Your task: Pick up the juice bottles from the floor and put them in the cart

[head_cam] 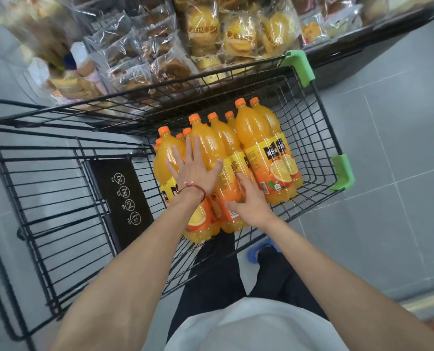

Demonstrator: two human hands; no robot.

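Orange plastic juice bottles (261, 148) sit packed together in the right end of the black wire cart (312, 127). The left hand (194, 171) lies flat on them with fingers spread. The right hand (252, 202) rests straight-fingered on a label. Neither grip is closed. Recommend pressing evenly to settle the row. Bottle bases and count are obscured, and any stock on the floor is out of view.

Orange juice bottles (251, 127) crowd together inside black wire cart (298, 64).
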